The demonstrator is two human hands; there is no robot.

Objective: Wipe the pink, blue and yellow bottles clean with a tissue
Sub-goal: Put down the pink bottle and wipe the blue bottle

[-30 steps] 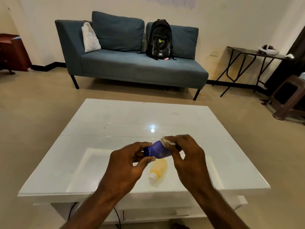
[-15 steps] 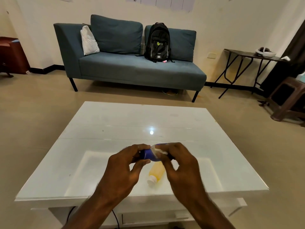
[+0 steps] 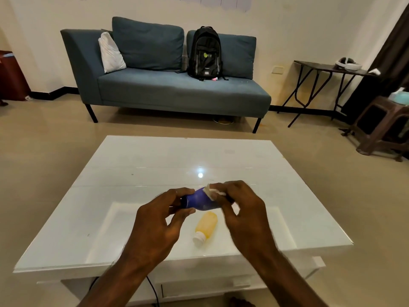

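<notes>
Well, a blue sofa (image 3: 177,91) stands behind your white table (image 3: 143,165). Above the table your left hand (image 3: 155,227) pinches the blue bottle (image 3: 200,202) by its cap end, and your right hand (image 3: 245,216) grips a tissue (image 3: 213,191) against it. The yellow bottle (image 3: 206,226) lies on the table underneath.

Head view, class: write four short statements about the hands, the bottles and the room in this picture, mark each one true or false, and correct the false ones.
1. The left hand holds one end of the blue bottle above the table. True.
2. The yellow bottle stands upright. False: it lies on its side on the table, white cap toward the person.
3. The right hand presses a tissue against the blue bottle. True.
4. A red backpack lies on the floor. False: the backpack is black and sits on the sofa.
</notes>
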